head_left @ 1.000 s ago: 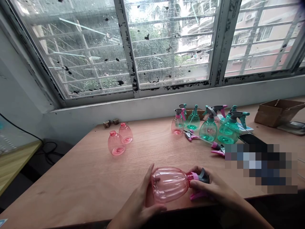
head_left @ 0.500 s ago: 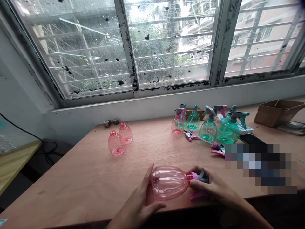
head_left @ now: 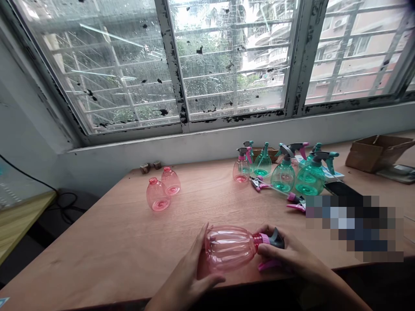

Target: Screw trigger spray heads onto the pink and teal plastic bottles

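A clear pink spray bottle lies on its side near the table's front edge, its neck pointing right. My left hand cups its base, thumb below and fingers along the far side. At the neck, my right hand is closed around the grey and pink spray head, thumb beside the pink collar. A pink trigger shows under that hand. Two pink bottles without heads, a nearer one and a farther one, stand upright at the back left.
Several green spray bottles and a pink one stand at the back right. Loose spray heads lie before them. Farther right are a dark phone-like slab, a blurred patch and a cardboard box. A window wall borders the back.
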`<move>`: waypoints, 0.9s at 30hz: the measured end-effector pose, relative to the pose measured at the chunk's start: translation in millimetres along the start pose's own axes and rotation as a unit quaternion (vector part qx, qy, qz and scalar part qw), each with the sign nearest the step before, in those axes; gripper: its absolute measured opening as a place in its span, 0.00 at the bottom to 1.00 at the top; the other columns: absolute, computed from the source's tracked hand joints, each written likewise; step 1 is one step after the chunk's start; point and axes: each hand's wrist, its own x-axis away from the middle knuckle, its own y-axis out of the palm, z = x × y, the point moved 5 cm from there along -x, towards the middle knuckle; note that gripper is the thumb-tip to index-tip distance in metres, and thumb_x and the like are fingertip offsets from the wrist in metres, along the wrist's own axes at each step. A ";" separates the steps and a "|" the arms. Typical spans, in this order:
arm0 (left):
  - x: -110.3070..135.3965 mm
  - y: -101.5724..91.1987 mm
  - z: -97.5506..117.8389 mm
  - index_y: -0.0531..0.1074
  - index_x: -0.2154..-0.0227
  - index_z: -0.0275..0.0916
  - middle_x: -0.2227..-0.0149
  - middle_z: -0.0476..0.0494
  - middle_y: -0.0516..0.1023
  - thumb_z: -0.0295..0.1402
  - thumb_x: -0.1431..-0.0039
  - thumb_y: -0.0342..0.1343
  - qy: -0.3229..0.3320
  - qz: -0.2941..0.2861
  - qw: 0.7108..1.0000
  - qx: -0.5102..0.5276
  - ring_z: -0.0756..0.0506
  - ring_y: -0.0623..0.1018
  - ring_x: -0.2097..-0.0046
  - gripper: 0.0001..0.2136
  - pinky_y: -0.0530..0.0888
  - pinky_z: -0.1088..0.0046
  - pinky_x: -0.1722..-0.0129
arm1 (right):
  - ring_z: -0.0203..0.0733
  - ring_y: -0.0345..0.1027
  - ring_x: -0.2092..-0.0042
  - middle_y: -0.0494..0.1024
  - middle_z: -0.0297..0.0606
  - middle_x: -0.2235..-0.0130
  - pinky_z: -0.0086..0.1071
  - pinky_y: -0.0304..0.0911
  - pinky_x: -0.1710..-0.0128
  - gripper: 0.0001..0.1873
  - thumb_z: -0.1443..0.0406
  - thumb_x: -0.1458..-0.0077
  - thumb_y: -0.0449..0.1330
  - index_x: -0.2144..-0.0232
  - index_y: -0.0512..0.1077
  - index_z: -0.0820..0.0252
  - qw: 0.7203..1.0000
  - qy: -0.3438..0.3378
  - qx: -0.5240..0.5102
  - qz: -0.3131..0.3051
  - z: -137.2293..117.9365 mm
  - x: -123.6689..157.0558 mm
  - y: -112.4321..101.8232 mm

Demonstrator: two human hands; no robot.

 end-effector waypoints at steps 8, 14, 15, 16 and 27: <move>4.8 -0.2 1.9 0.32 0.28 0.46 0.26 0.45 0.42 0.49 0.35 0.58 0.020 -0.008 1.000 0.023 0.36 0.46 0.27 0.46 0.45 0.57 0.28 | 0.43 0.69 0.64 0.75 0.34 0.67 0.35 0.70 0.61 0.21 0.51 0.45 0.67 0.58 0.74 0.60 0.998 -0.023 0.060 0.009 -6.0 2.2 -1.4; 2.0 -2.6 -1.5 0.38 0.28 0.48 0.26 0.45 0.44 0.49 0.34 0.56 0.002 -0.027 0.999 0.019 0.36 0.50 0.27 0.41 0.47 0.56 0.28 | 0.43 0.70 0.63 0.76 0.34 0.66 0.33 0.67 0.62 0.19 0.51 0.44 0.67 0.59 0.75 0.59 0.996 -0.040 0.077 0.008 -9.1 1.3 -1.4; 1.2 -2.1 -1.3 0.39 0.28 0.48 0.26 0.45 0.44 0.47 0.35 0.59 -0.001 -0.031 0.999 0.016 0.36 0.50 0.27 0.42 0.47 0.56 0.28 | 0.43 0.70 0.64 0.76 0.33 0.67 0.33 0.67 0.62 0.19 0.51 0.44 0.67 0.59 0.75 0.59 0.997 -0.037 0.070 0.008 -8.6 0.9 -1.2; 0.5 -1.5 -0.9 0.38 0.28 0.48 0.26 0.44 0.44 0.45 0.36 0.61 -0.001 -0.031 0.999 0.013 0.36 0.50 0.27 0.44 0.47 0.55 0.29 | 0.43 0.70 0.64 0.76 0.33 0.67 0.33 0.67 0.63 0.19 0.51 0.44 0.67 0.59 0.75 0.59 0.998 -0.032 0.061 0.008 -7.7 0.5 -0.8; 1.4 0.4 -2.7 0.31 0.28 0.46 0.26 0.38 0.44 0.54 0.39 0.60 0.045 -0.012 0.998 0.033 0.33 0.49 0.28 0.50 0.46 0.52 0.29 | 0.41 0.69 0.64 0.75 0.32 0.67 0.34 0.69 0.62 0.20 0.52 0.44 0.68 0.59 0.72 0.60 1.000 -0.014 0.024 -0.003 -3.0 2.7 -0.4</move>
